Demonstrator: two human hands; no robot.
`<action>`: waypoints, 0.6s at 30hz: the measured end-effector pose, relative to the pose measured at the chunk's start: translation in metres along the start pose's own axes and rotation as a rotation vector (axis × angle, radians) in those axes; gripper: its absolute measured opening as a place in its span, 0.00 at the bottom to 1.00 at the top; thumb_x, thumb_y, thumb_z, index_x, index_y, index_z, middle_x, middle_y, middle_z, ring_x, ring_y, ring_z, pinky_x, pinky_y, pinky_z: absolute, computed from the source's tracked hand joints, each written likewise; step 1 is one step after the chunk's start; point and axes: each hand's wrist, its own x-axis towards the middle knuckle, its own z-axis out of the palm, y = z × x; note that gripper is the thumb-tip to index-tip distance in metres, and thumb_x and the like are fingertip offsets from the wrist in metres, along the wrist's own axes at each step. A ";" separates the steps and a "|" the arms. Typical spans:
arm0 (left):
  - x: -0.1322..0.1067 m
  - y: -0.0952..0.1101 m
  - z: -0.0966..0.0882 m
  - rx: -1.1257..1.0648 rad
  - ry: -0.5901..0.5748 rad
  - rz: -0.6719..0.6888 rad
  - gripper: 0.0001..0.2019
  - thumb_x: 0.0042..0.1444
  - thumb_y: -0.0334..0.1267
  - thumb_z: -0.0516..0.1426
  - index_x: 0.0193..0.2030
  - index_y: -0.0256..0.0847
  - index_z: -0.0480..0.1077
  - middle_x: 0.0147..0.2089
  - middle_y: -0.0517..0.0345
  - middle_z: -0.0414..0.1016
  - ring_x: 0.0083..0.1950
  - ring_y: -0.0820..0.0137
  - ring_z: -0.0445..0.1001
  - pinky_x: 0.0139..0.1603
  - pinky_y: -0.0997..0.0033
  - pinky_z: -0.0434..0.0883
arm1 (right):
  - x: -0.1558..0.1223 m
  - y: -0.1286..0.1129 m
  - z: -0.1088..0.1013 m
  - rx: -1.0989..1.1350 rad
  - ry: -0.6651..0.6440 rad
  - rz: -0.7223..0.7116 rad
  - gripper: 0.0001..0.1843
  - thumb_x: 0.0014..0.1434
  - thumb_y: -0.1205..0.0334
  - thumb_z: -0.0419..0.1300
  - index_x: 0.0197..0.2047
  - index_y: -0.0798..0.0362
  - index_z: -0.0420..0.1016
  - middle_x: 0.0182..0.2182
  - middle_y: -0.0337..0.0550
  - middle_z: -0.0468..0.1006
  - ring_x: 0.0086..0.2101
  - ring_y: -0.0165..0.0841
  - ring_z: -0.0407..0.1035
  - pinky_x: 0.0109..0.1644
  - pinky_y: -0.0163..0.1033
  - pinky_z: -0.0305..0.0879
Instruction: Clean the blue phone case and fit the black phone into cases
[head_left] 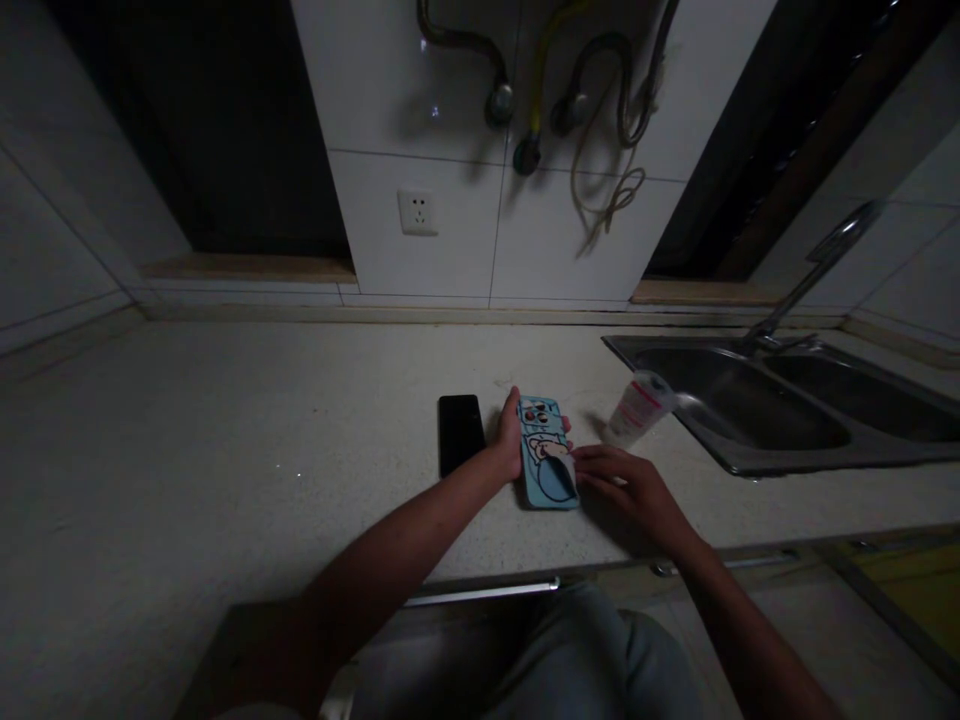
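Observation:
A light-blue phone case [536, 440] with cartoon faces is in my left hand [510, 436], held just above the counter. The thumb lies along its left edge, and fingertips show at its right edge. My right hand [619, 480] is at the case's lower right side. Its fingers are closed on a pale, lifted flap [568, 468] there; whether this is a film or part of the case, I cannot tell. To the left, a black phone [460, 430] lies flat on the counter, partly behind my left wrist.
A clear plastic cup [637, 408] with pink marks stands tilted right of the case. Beyond it is a steel double sink [739, 465] with a faucet [817, 260]. The pale counter [225, 450] meets a tiled wall with a socket [417, 213] and hanging hoses [536, 90].

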 end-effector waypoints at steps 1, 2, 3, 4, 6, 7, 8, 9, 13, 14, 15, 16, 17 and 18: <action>0.000 -0.001 0.000 -0.012 -0.011 -0.007 0.34 0.64 0.62 0.41 0.45 0.31 0.73 0.35 0.40 0.80 0.31 0.57 0.79 0.36 0.56 0.76 | 0.008 0.004 0.001 0.022 0.042 0.053 0.11 0.63 0.55 0.61 0.38 0.49 0.84 0.41 0.49 0.83 0.40 0.40 0.78 0.44 0.44 0.75; 0.000 -0.001 0.001 -0.021 -0.019 -0.011 0.35 0.64 0.62 0.41 0.45 0.31 0.74 0.35 0.39 0.80 0.31 0.57 0.79 0.37 0.56 0.76 | 0.016 0.008 0.003 0.026 0.070 0.109 0.12 0.61 0.54 0.62 0.36 0.51 0.83 0.37 0.48 0.83 0.37 0.40 0.78 0.41 0.43 0.74; 0.000 -0.002 0.003 -0.025 -0.022 -0.011 0.35 0.64 0.62 0.41 0.45 0.30 0.74 0.35 0.39 0.80 0.31 0.57 0.79 0.37 0.56 0.76 | 0.025 0.011 0.005 0.023 0.099 0.161 0.12 0.60 0.53 0.62 0.34 0.52 0.83 0.35 0.48 0.83 0.35 0.40 0.77 0.38 0.43 0.73; 0.000 -0.003 0.004 -0.029 -0.022 -0.007 0.35 0.64 0.62 0.41 0.45 0.30 0.74 0.34 0.39 0.80 0.32 0.57 0.79 0.37 0.57 0.76 | 0.035 0.015 0.008 0.021 0.140 0.209 0.13 0.58 0.52 0.62 0.34 0.52 0.83 0.33 0.48 0.82 0.33 0.40 0.76 0.37 0.43 0.71; -0.001 -0.003 0.008 -0.039 -0.012 0.006 0.34 0.65 0.61 0.42 0.44 0.31 0.75 0.33 0.41 0.80 0.32 0.58 0.79 0.38 0.58 0.76 | 0.053 0.020 0.014 0.014 0.234 0.291 0.15 0.57 0.51 0.62 0.34 0.54 0.82 0.32 0.48 0.82 0.32 0.39 0.75 0.37 0.43 0.70; -0.002 -0.003 0.010 -0.047 -0.003 0.016 0.33 0.65 0.61 0.42 0.44 0.32 0.75 0.33 0.42 0.80 0.32 0.59 0.79 0.39 0.58 0.76 | 0.062 0.020 0.017 -0.008 0.269 0.305 0.15 0.57 0.51 0.61 0.36 0.54 0.82 0.33 0.48 0.82 0.32 0.38 0.74 0.37 0.42 0.70; -0.003 -0.004 0.011 -0.056 0.009 0.024 0.33 0.65 0.61 0.42 0.44 0.33 0.75 0.33 0.43 0.80 0.32 0.59 0.79 0.39 0.59 0.76 | 0.071 0.020 0.020 -0.047 0.292 0.288 0.15 0.58 0.52 0.61 0.37 0.54 0.83 0.34 0.48 0.82 0.32 0.38 0.73 0.38 0.42 0.69; -0.003 -0.004 0.012 -0.065 0.029 0.030 0.33 0.65 0.61 0.42 0.44 0.33 0.75 0.33 0.44 0.80 0.32 0.59 0.79 0.39 0.59 0.76 | 0.078 0.018 0.023 -0.082 0.295 0.259 0.14 0.58 0.54 0.61 0.38 0.54 0.83 0.35 0.48 0.81 0.33 0.37 0.73 0.39 0.42 0.68; -0.003 -0.004 0.011 -0.067 0.121 0.064 0.31 0.65 0.62 0.43 0.40 0.36 0.76 0.31 0.47 0.79 0.32 0.61 0.78 0.37 0.62 0.75 | 0.093 0.000 0.036 -0.256 0.207 0.143 0.11 0.62 0.60 0.60 0.40 0.53 0.83 0.36 0.48 0.78 0.36 0.38 0.72 0.41 0.41 0.66; -0.002 -0.004 0.010 -0.059 0.136 0.078 0.31 0.65 0.61 0.44 0.38 0.36 0.76 0.30 0.48 0.78 0.32 0.61 0.78 0.37 0.64 0.75 | 0.093 -0.006 0.039 -0.304 0.181 0.120 0.11 0.63 0.61 0.59 0.41 0.52 0.83 0.36 0.48 0.77 0.36 0.38 0.71 0.40 0.40 0.65; -0.001 -0.004 0.009 -0.051 0.148 0.091 0.30 0.65 0.61 0.45 0.37 0.37 0.76 0.29 0.49 0.78 0.33 0.62 0.78 0.37 0.65 0.74 | 0.092 -0.011 0.041 -0.344 0.152 0.094 0.11 0.63 0.63 0.58 0.41 0.52 0.83 0.36 0.48 0.76 0.36 0.38 0.70 0.39 0.40 0.65; 0.000 -0.005 0.008 -0.046 0.160 0.102 0.29 0.65 0.60 0.46 0.35 0.37 0.75 0.29 0.50 0.77 0.33 0.62 0.78 0.37 0.65 0.74 | 0.090 -0.016 0.043 -0.371 0.120 0.066 0.11 0.64 0.64 0.57 0.42 0.52 0.82 0.36 0.48 0.76 0.36 0.37 0.70 0.39 0.39 0.64; 0.001 -0.005 0.008 -0.043 0.176 0.112 0.28 0.65 0.59 0.47 0.33 0.37 0.74 0.28 0.50 0.77 0.34 0.62 0.78 0.37 0.66 0.74 | 0.087 -0.019 0.044 -0.387 0.087 0.035 0.11 0.64 0.64 0.57 0.42 0.52 0.82 0.36 0.48 0.75 0.36 0.37 0.69 0.38 0.39 0.63; 0.001 -0.005 0.008 -0.043 0.188 0.115 0.27 0.65 0.58 0.47 0.31 0.37 0.74 0.28 0.50 0.77 0.34 0.62 0.78 0.38 0.66 0.74 | 0.084 -0.022 0.045 -0.394 0.058 0.004 0.11 0.65 0.65 0.57 0.42 0.51 0.82 0.36 0.47 0.74 0.36 0.37 0.69 0.38 0.39 0.63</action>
